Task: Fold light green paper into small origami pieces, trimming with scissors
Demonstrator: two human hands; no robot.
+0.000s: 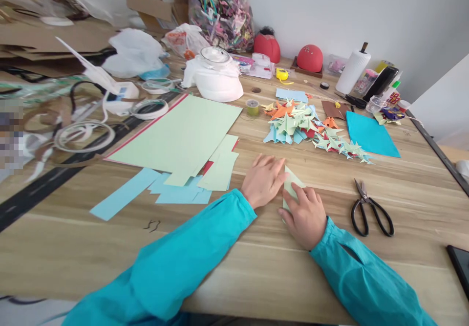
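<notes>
A small pale green paper piece (292, 177) with a slanted, folded-looking edge lies on the wooden table. On its right part rests my right hand (303, 213), fingers stretched over the paper and pressing it down. At the paper's left edge my left hand (264, 180) lies flat, fingers extended, the tips by the paper's upper corner. Behind the hands is a pile of folded paper cranes (293, 120) in green, orange, blue and red. To the left are cut pale green strips (221, 172), blue strips (183, 194) and a large pale green sheet (179, 135).
Black-handled scissors (372, 213) lie slightly spread at right. A turquoise sheet (372, 133) and a spool of thread (252, 107) sit farther back. Tape rolls (85, 136) and a white glue gun (117, 94) crowd the left. A dark phone-like object (459, 265) lies at the right edge.
</notes>
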